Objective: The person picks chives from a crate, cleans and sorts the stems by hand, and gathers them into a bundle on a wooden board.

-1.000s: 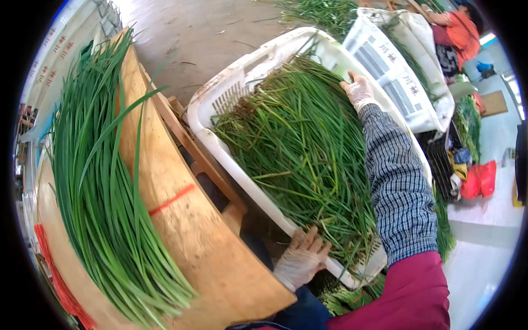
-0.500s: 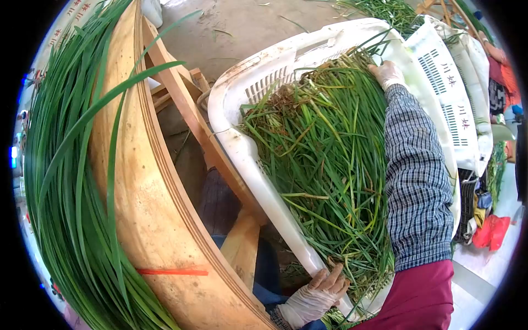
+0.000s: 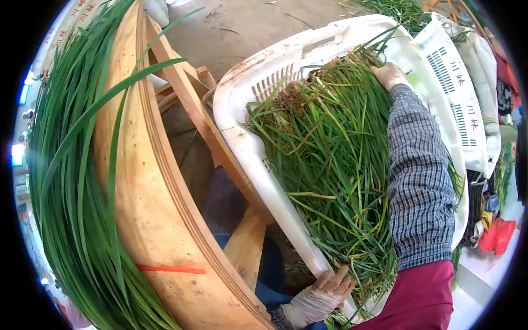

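Note:
A large white plastic basket (image 3: 264, 170) holds a heap of loose, long green leaves that look like chives (image 3: 335, 159), with brown, dirty ends toward its far left. My right hand (image 3: 391, 76), gloved, is at the far right of the heap, its fingers curled into the leaves and partly hidden by them. At the basket's near end my left hand (image 3: 319, 300), in a soiled white glove, rests over the rim with its fingers bent around it. A checked sleeve cover (image 3: 421, 176) on my right arm lies along the basket's right side.
To the left, a curved-looking wooden tabletop (image 3: 148, 220) with a red strip (image 3: 171, 269) bears a thick bundle of long green leaves (image 3: 71, 181). White printed sacks (image 3: 459, 93) stand right of the basket, near a red plastic bag (image 3: 496, 236). More greens (image 3: 399, 14) lie beyond.
The view has shifted slightly, so the basket appears a little farther right. My right hand's fingers sit slightly deeper among the leaves. My left hand stays at the rim.

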Action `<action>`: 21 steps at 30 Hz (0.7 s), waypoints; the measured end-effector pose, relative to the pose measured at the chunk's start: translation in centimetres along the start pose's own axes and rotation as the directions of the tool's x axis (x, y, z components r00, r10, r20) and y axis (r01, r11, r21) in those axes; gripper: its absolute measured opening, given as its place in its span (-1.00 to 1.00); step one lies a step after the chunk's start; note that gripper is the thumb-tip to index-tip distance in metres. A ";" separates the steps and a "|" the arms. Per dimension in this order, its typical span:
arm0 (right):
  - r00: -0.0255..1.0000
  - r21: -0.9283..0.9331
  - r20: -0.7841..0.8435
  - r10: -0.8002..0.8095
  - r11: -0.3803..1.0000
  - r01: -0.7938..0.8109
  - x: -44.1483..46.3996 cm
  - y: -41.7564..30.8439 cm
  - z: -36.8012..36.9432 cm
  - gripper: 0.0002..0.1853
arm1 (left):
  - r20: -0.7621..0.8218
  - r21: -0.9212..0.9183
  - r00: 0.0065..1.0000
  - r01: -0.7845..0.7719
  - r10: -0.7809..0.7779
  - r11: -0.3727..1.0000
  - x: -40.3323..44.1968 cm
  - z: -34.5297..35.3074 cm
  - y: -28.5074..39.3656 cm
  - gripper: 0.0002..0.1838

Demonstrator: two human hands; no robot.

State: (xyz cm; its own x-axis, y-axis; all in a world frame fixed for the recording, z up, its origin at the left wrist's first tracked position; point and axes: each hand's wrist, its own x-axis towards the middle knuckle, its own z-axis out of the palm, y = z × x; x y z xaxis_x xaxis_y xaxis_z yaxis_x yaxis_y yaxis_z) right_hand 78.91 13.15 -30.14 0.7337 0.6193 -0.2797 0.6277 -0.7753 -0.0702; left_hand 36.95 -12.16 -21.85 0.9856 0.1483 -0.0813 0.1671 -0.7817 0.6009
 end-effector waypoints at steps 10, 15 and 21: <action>0.993 0.067 0.052 -0.102 0.993 0.099 2.5 1.8 0.8 -0.28 | 0.003 0.064 1.000 -0.020 0.019 0.998 -0.7 2.7 0.4 -0.46; 0.998 0.151 0.037 -0.040 0.988 0.034 2.0 1.9 1.4 -0.31 | 0.042 0.010 0.999 -0.031 0.031 0.999 -0.6 2.3 0.1 -0.44; 0.986 0.277 -0.005 -0.164 0.948 0.159 -6.5 -0.8 -0.8 -0.43 | -0.030 0.099 0.999 -0.030 0.033 0.995 -0.4 1.9 0.1 -0.48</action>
State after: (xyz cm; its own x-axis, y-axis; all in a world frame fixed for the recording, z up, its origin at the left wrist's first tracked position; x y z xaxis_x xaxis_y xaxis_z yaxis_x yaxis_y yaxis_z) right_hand 73.85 9.88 -27.52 0.6221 0.7387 -0.2594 0.6393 -0.6706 -0.3763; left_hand 36.60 -13.47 -23.31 0.9893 0.1407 -0.0377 0.1396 -0.8418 0.5215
